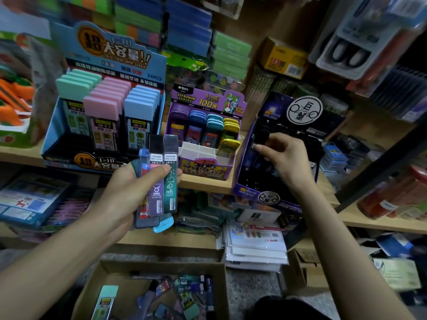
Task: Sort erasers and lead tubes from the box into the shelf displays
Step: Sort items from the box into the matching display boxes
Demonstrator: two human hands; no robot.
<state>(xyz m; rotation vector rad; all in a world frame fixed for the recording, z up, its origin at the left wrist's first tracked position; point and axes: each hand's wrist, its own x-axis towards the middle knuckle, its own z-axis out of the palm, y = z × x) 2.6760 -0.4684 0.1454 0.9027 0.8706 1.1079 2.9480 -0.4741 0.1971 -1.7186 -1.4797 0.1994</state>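
Note:
My left hand (129,192) grips a fan of several lead tubes (159,181) in front of the shelf edge; a purple one and a teal one with zodiac signs face me. My right hand (280,158) pinches a dark lead tube (262,136) at the dark purple zodiac display (258,188) on the shelf's right. A blue display (57,139) with mint, pink and blue capped tubes stands at the left. Beside it is a purple display (205,169) with coloured tubes and bare white dividers. The cardboard box (97,280) with several loose tubes lies below.
The wooden shelf (208,185) carries the displays. A lower shelf holds flat packets and a stack of white cards (254,248). Scissors in a blister pack (346,49) hang top right. A yellow carton (284,58) sits behind the displays. Smaller cartons (302,273) stand beside the box.

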